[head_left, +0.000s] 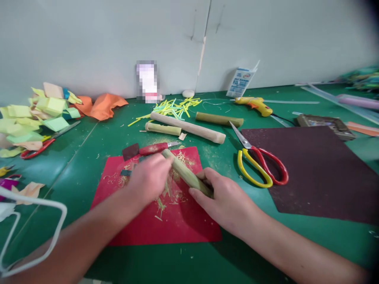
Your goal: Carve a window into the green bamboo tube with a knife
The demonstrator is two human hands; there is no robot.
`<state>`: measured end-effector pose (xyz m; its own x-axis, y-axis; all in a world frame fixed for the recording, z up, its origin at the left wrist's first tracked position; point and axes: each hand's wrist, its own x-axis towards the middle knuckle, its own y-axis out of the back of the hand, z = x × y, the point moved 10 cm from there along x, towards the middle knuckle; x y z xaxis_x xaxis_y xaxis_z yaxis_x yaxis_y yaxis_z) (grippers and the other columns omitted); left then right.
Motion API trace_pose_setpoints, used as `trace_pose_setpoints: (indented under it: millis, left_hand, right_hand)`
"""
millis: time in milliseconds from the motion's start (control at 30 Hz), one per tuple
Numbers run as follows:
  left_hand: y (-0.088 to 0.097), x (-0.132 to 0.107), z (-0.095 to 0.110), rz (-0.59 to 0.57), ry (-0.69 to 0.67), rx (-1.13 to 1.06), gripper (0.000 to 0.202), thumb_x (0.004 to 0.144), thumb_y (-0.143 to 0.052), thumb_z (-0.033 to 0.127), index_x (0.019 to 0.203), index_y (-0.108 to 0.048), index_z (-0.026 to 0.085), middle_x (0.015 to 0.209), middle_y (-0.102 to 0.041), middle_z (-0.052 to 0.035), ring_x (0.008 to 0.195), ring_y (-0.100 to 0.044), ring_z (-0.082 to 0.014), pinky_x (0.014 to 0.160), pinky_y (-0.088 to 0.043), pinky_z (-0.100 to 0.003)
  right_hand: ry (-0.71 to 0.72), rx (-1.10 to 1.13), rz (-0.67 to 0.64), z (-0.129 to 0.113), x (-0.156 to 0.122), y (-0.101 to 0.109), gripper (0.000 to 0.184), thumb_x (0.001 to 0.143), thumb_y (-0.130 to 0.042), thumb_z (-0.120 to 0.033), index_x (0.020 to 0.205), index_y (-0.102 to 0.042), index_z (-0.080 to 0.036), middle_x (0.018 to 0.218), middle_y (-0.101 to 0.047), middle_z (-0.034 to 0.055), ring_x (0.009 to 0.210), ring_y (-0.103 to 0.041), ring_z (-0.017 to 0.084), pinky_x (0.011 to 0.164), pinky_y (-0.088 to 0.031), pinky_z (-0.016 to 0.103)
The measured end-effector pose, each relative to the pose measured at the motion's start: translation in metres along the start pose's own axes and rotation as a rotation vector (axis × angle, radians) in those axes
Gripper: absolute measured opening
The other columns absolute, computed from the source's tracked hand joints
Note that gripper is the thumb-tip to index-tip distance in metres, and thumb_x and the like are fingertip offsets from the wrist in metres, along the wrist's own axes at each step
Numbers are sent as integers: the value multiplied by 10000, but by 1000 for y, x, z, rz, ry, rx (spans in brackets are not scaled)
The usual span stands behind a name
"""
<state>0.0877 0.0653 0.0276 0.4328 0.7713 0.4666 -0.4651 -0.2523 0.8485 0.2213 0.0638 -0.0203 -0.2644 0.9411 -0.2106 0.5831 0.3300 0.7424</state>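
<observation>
Left hand (149, 175) blurred, fingers curled at far end of stick (186, 171); cannot tell whether clamped; light, even strokes along grain seem best; knife (154, 148) just beyond, blade bare, knuckles better clear of it; stick slants over red paper (166, 232), good for catching shavings (161, 205); right hand (220, 193) clamps near end, fingers wrapped, firm hold advisable; scissors (262, 161) safely apart.

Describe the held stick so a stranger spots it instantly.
On the green table, find the red sheet strewn with shavings. Above it, a pale-green stick slants, its near end in the right grip and far end at the left grip. Unlike the three sticks lying beyond the sheet, it alone is held.
</observation>
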Motion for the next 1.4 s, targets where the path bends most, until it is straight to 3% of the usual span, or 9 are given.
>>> trace_pose_setpoints:
  millis: [200,333,433,600,700,800,933,1067,1400]
  left_hand:
    - [0,-3,1,12,38,-24,259,904,-427,196,1020,-646,119,762,-613,-68,719,-591,-148,680,-502,-273]
    - [-16,-7,17,-146,-82,-82,305,900,-428,180,1168,-573,184,828,-629,-55,745,-601,-142,654,-499,-247]
    - [0,-5,4,9,46,18,260,905,-429,194,1056,-632,135,797,-627,-71,756,-602,-154,685,-497,-265]
    - [-11,-5,21,-116,-118,-83,301,903,-415,176,1149,-588,170,754,-612,-39,678,-585,-129,611,-489,-230]
    - [5,-2,2,50,16,1,260,905,-428,196,1026,-647,129,758,-614,-62,707,-585,-141,665,-497,-259]
    - [-10,-3,7,-103,-69,-59,320,908,-412,196,1184,-565,148,783,-617,-62,715,-585,-141,641,-500,-248]
    - [3,-3,-5,45,26,-6,283,910,-410,200,1079,-626,131,778,-627,-66,716,-591,-136,674,-508,-257]
    - [-8,-5,7,-35,-117,-41,289,906,-417,218,1108,-618,170,841,-639,-63,706,-595,-114,647,-505,-218]
    - [-2,1,2,-11,0,-68,248,892,-445,195,1024,-653,164,794,-634,-56,741,-599,-136,701,-505,-256]
  right_hand:
    - [2,10,7,-1,2,0,142,772,-544,-333,829,-473,-224,767,-614,12,635,-527,151,545,-344,266]
    - [9,21,-9,-2,2,-2,136,771,-546,-306,856,-486,-218,768,-614,21,652,-538,158,550,-347,268]
    - [13,25,8,-2,2,0,142,781,-537,-332,852,-487,-220,777,-613,20,649,-534,155,550,-346,267]
    - [18,25,-8,-2,3,-1,111,792,-513,-325,817,-478,-222,723,-593,6,619,-515,145,533,-334,259]
    - [18,27,13,-3,3,2,127,801,-510,-342,799,-472,-221,740,-597,9,625,-511,142,538,-335,256]
    - [26,27,4,-3,2,1,130,803,-511,-342,789,-469,-220,720,-592,8,611,-510,140,528,-326,255]
    - [24,32,23,-3,2,3,144,820,-494,-358,781,-467,-222,725,-594,7,611,-516,139,521,-324,252]
    - [42,34,9,-4,2,2,130,818,-500,-346,803,-484,-217,727,-599,13,617,-523,142,526,-332,255]
    - [40,14,31,-4,2,4,143,823,-487,-356,774,-459,-224,718,-589,2,612,-509,139,526,-327,254]
